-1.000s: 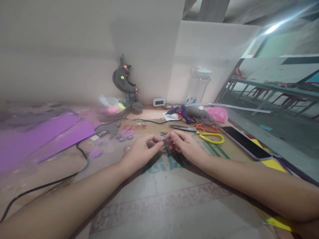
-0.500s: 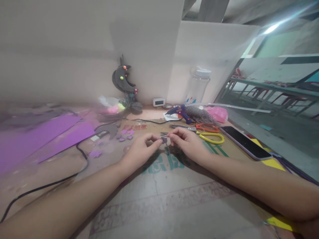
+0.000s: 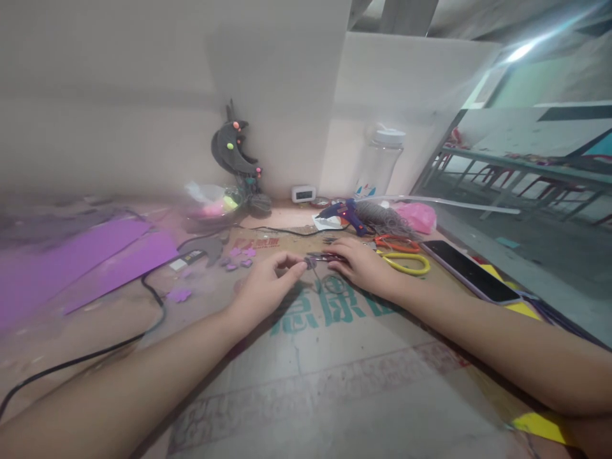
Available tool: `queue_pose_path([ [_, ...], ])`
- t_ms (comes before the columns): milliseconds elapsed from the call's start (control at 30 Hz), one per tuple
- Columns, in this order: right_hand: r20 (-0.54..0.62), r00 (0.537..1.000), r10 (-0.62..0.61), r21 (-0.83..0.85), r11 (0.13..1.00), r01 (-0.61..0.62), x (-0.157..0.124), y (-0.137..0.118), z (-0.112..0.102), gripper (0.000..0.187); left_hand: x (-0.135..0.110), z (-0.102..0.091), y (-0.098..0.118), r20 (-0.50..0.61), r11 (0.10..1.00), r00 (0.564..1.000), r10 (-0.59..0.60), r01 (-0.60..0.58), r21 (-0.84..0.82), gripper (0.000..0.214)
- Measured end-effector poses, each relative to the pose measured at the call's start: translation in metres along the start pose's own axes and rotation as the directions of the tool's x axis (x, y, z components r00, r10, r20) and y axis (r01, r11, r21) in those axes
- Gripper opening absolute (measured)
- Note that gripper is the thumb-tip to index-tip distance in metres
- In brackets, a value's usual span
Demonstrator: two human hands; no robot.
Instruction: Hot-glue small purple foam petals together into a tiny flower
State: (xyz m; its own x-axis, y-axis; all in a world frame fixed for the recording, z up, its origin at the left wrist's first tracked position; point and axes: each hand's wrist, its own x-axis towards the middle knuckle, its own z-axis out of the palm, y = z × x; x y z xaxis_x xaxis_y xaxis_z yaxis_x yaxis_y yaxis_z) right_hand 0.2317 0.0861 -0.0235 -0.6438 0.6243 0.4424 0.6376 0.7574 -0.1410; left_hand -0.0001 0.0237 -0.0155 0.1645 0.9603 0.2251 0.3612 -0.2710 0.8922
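My left hand [image 3: 270, 280] pinches a small dark purple piece [image 3: 310, 262] between thumb and fingertips, just above the cardboard. A thin strand [image 3: 316, 279] trails down from it. My right hand [image 3: 361, 262] has its fingers and thumb around the blades of yellow-handled scissors [image 3: 406, 264] that lie on the board; its palm hides their middle. The blade tips point toward the purple piece. Orange-handled pliers [image 3: 396, 243] lie just behind the scissors. Several small purple flower cut-outs [image 3: 246, 262] rest left of my hands, with a larger purple flower [image 3: 179, 294] nearer me.
Printed cardboard [image 3: 306, 382] covers the work surface. Purple sheets [image 3: 119, 261] and a black cable [image 3: 95, 352] lie left. Behind are a glue gun [image 3: 349, 213], grey yarn [image 3: 382, 220], a clear bottle [image 3: 382, 162] and a dark crescent ornament [image 3: 232, 150]. A phone [image 3: 471, 271] lies right.
My right hand has moved away from the purple piece and come down over the scissors' blades. My left hand still pinches the piece. The view has shifted slightly.
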Motion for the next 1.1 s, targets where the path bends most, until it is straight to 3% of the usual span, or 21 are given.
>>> queue_pose_path([
  [300,0.006,1.000,0.021,-0.115,0.993,-0.021,0.004,0.002,0.005,0.027,-0.002,0.001,0.003,0.026,0.999,0.999,0.029,-0.030,0.040,0.025],
  [400,-0.020,0.991,0.132,-0.047,0.990,-0.133,0.005,-0.001,0.002,0.022,-0.001,0.001,0.001,0.031,0.999,0.999,0.037,-0.038,0.020,0.025],
  [500,-0.122,0.955,0.271,0.102,0.960,-0.260,0.003,-0.006,-0.005,0.023,-0.001,0.000,-0.001,0.018,0.998,0.999,0.040,-0.041,0.038,0.025],
  [567,-0.195,0.938,0.288,0.166,0.952,-0.258,0.001,-0.010,-0.010,0.025,0.000,0.000,-0.001,0.013,0.998,0.999,0.040,-0.040,0.048,0.024],
  [633,-0.223,0.949,0.223,0.160,0.969,-0.190,-0.001,-0.014,-0.013,0.027,0.000,0.001,-0.002,0.016,0.998,0.999,0.035,-0.036,0.047,0.024],
  [733,-0.184,0.981,0.055,0.076,0.996,-0.042,-0.004,-0.018,-0.013,0.034,0.001,0.001,-0.005,0.030,0.999,0.999,0.043,-0.044,0.024,0.024],
  [833,-0.153,0.985,-0.075,-0.004,0.997,0.075,-0.005,-0.021,-0.012,0.042,0.002,0.002,-0.007,0.033,0.999,0.998,0.045,-0.046,0.018,0.024],
  [1100,-0.141,0.979,-0.150,-0.092,0.986,0.138,-0.005,-0.022,-0.011,0.048,-0.002,0.002,-0.005,0.080,0.994,0.992,0.098,-0.101,0.034,0.021],
])
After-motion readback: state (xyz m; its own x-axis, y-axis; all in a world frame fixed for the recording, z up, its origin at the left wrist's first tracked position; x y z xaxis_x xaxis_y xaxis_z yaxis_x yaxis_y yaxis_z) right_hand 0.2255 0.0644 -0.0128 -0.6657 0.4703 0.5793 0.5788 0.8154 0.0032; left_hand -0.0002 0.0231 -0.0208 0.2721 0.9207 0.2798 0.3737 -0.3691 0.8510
